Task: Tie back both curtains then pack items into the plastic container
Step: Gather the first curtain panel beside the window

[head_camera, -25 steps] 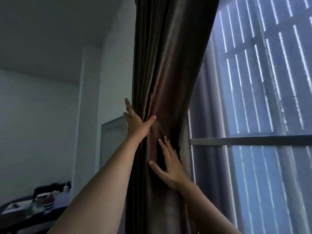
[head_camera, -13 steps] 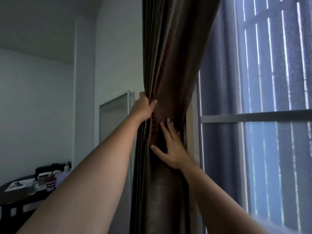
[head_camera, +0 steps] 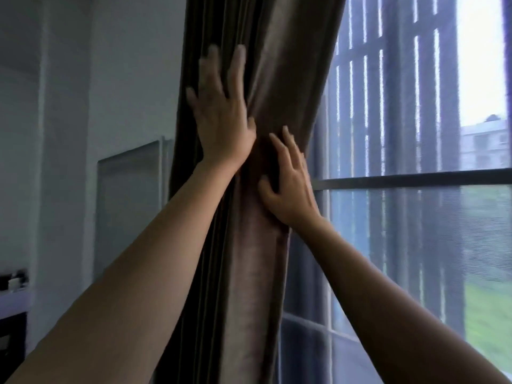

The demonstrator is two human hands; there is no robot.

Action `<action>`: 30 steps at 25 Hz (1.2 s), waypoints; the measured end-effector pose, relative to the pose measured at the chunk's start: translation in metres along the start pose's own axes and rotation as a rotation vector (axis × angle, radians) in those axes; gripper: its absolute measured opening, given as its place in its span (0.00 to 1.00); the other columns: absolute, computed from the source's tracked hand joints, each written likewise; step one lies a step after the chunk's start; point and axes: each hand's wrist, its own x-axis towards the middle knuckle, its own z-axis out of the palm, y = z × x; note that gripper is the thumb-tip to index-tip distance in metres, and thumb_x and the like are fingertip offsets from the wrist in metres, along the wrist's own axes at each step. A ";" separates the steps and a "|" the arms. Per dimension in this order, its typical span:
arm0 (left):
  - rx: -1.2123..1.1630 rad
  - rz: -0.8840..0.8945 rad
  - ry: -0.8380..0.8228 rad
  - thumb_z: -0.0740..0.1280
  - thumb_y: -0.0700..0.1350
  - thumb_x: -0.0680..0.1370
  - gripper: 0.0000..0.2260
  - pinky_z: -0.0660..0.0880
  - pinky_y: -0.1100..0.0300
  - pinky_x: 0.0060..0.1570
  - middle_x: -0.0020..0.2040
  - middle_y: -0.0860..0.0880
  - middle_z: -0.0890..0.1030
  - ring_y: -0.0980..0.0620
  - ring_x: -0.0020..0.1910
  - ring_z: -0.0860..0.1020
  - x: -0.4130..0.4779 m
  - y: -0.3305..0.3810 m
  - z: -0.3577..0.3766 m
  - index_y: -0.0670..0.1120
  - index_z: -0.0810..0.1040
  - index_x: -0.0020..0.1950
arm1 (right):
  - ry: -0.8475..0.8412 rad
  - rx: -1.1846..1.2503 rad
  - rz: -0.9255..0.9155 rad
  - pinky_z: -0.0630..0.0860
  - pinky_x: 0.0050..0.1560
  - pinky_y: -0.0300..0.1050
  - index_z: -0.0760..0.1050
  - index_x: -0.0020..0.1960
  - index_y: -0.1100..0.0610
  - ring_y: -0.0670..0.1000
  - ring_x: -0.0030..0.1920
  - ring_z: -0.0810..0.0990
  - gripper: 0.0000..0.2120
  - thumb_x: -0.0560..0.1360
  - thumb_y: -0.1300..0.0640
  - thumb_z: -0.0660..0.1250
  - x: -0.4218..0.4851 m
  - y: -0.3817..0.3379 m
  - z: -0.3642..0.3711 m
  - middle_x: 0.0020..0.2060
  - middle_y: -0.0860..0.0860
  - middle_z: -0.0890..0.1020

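A dark brown curtain [head_camera: 279, 65] hangs bunched into a tall column in the middle of the head view. My left hand [head_camera: 221, 117] lies flat against its left folds, fingers spread and pointing up, blurred by motion. My right hand [head_camera: 291, 187] presses on the curtain's right side just below, fingers straight and slightly spread. I can see no tie-back band. The plastic container is out of view.
A window [head_camera: 415, 178] with a dark crossbar and a sheer grey curtain [head_camera: 393, 106] fills the right side. A white wall with a framed panel [head_camera: 128, 206] is at the left. A dark table edge [head_camera: 13, 297] with small items shows at the far left.
My left hand has let go of the curtain's folds and opened flat with the fingers up. The view has swung right, showing more window. My right hand stays pressed on the curtain.
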 end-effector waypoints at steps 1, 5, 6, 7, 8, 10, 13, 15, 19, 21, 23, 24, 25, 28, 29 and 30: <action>0.039 0.098 0.020 0.66 0.35 0.73 0.37 0.50 0.41 0.71 0.77 0.41 0.54 0.40 0.76 0.52 0.011 0.019 0.000 0.49 0.51 0.77 | 0.044 -0.057 -0.004 0.51 0.75 0.51 0.57 0.75 0.57 0.55 0.76 0.53 0.35 0.69 0.58 0.63 -0.001 0.001 -0.020 0.76 0.56 0.54; -0.028 0.232 -0.137 0.58 0.29 0.75 0.34 0.47 0.45 0.73 0.78 0.45 0.48 0.43 0.77 0.46 0.042 0.101 0.003 0.45 0.48 0.77 | 0.095 -0.286 0.026 0.54 0.75 0.52 0.58 0.75 0.57 0.54 0.76 0.55 0.34 0.71 0.57 0.63 -0.010 0.016 -0.101 0.76 0.56 0.56; -0.090 0.220 -0.161 0.58 0.31 0.75 0.32 0.47 0.45 0.73 0.78 0.45 0.47 0.43 0.77 0.45 0.046 0.122 0.005 0.43 0.49 0.77 | 0.096 -0.347 0.038 0.54 0.75 0.53 0.58 0.75 0.57 0.54 0.76 0.55 0.33 0.71 0.56 0.62 -0.012 0.020 -0.125 0.76 0.55 0.57; -0.148 0.198 -0.180 0.57 0.33 0.76 0.31 0.47 0.45 0.73 0.78 0.45 0.47 0.42 0.77 0.45 0.048 0.141 0.008 0.42 0.49 0.77 | 0.097 -0.405 0.049 0.54 0.75 0.53 0.58 0.74 0.57 0.54 0.76 0.54 0.33 0.71 0.55 0.62 -0.013 0.024 -0.150 0.76 0.55 0.57; -0.199 0.175 -0.196 0.57 0.36 0.76 0.30 0.47 0.44 0.73 0.78 0.44 0.47 0.42 0.77 0.44 0.048 0.161 0.011 0.42 0.49 0.77 | 0.108 -0.465 0.055 0.53 0.75 0.54 0.58 0.74 0.56 0.53 0.76 0.53 0.32 0.72 0.53 0.62 -0.014 0.026 -0.176 0.76 0.55 0.56; -0.278 0.150 -0.214 0.57 0.40 0.77 0.30 0.45 0.43 0.73 0.78 0.44 0.49 0.43 0.77 0.45 0.043 0.199 0.014 0.41 0.50 0.76 | 0.151 -0.594 0.075 0.49 0.75 0.53 0.57 0.75 0.54 0.53 0.77 0.51 0.32 0.73 0.50 0.60 -0.022 0.029 -0.226 0.77 0.53 0.55; -0.382 0.136 -0.104 0.58 0.43 0.78 0.25 0.50 0.41 0.72 0.76 0.42 0.58 0.41 0.76 0.54 0.024 0.256 0.016 0.40 0.58 0.75 | 0.222 -0.765 0.126 0.47 0.74 0.53 0.57 0.75 0.54 0.52 0.77 0.51 0.31 0.73 0.47 0.56 -0.048 0.028 -0.291 0.77 0.52 0.55; -0.537 0.087 -0.039 0.53 0.46 0.80 0.22 0.54 0.41 0.71 0.74 0.42 0.64 0.41 0.74 0.60 0.009 0.300 0.011 0.41 0.63 0.73 | 0.268 -0.905 0.155 0.47 0.74 0.52 0.58 0.75 0.55 0.52 0.77 0.51 0.30 0.74 0.48 0.56 -0.074 0.023 -0.332 0.77 0.53 0.55; -1.002 0.092 -0.192 0.47 0.52 0.81 0.24 0.43 0.48 0.72 0.77 0.45 0.56 0.45 0.77 0.51 -0.026 0.396 -0.020 0.44 0.57 0.76 | 0.345 -1.210 0.222 0.49 0.74 0.53 0.60 0.74 0.56 0.54 0.76 0.53 0.29 0.75 0.49 0.57 -0.136 -0.003 -0.403 0.76 0.54 0.58; -1.232 0.069 -0.218 0.46 0.53 0.81 0.25 0.44 0.49 0.73 0.77 0.45 0.54 0.46 0.77 0.49 -0.039 0.434 -0.040 0.45 0.55 0.76 | 0.354 -1.366 0.335 0.44 0.75 0.53 0.57 0.75 0.54 0.52 0.77 0.49 0.29 0.75 0.47 0.56 -0.166 -0.019 -0.436 0.77 0.53 0.56; -1.390 0.074 -0.228 0.48 0.53 0.80 0.25 0.44 0.51 0.73 0.78 0.45 0.52 0.47 0.77 0.48 -0.046 0.467 -0.059 0.45 0.54 0.77 | 0.383 -1.511 0.392 0.44 0.74 0.55 0.56 0.75 0.53 0.53 0.77 0.49 0.29 0.76 0.46 0.56 -0.192 -0.036 -0.471 0.77 0.54 0.56; -1.451 0.088 -0.217 0.49 0.52 0.81 0.25 0.44 0.51 0.72 0.78 0.45 0.51 0.47 0.77 0.48 -0.048 0.483 -0.070 0.45 0.54 0.77 | 0.413 -1.570 0.395 0.46 0.74 0.58 0.57 0.75 0.54 0.54 0.76 0.51 0.29 0.76 0.46 0.58 -0.204 -0.044 -0.489 0.76 0.55 0.57; -1.503 0.102 -0.201 0.50 0.52 0.81 0.25 0.44 0.52 0.72 0.78 0.45 0.51 0.47 0.77 0.48 -0.049 0.499 -0.081 0.45 0.54 0.76 | 0.435 -1.619 0.397 0.48 0.73 0.60 0.58 0.74 0.55 0.56 0.76 0.53 0.30 0.76 0.44 0.59 -0.214 -0.052 -0.506 0.76 0.56 0.59; -1.605 0.112 -0.203 0.51 0.52 0.82 0.25 0.43 0.55 0.71 0.78 0.46 0.49 0.49 0.77 0.47 -0.052 0.544 -0.113 0.46 0.52 0.77 | 0.423 -1.691 0.482 0.47 0.72 0.58 0.52 0.75 0.55 0.55 0.76 0.53 0.40 0.73 0.35 0.61 -0.241 -0.066 -0.550 0.76 0.57 0.57; -1.616 0.100 -0.225 0.50 0.53 0.82 0.25 0.42 0.56 0.71 0.78 0.46 0.48 0.49 0.77 0.46 -0.052 0.558 -0.118 0.47 0.50 0.77 | 0.407 -1.690 0.514 0.47 0.73 0.58 0.50 0.75 0.54 0.55 0.76 0.52 0.43 0.71 0.33 0.61 -0.248 -0.067 -0.559 0.76 0.57 0.57; -1.621 0.081 -0.257 0.49 0.54 0.82 0.26 0.41 0.57 0.71 0.78 0.47 0.46 0.50 0.77 0.44 -0.053 0.570 -0.122 0.48 0.48 0.77 | 0.392 -1.687 0.540 0.48 0.73 0.58 0.48 0.76 0.54 0.55 0.76 0.51 0.46 0.69 0.31 0.62 -0.254 -0.066 -0.567 0.76 0.56 0.56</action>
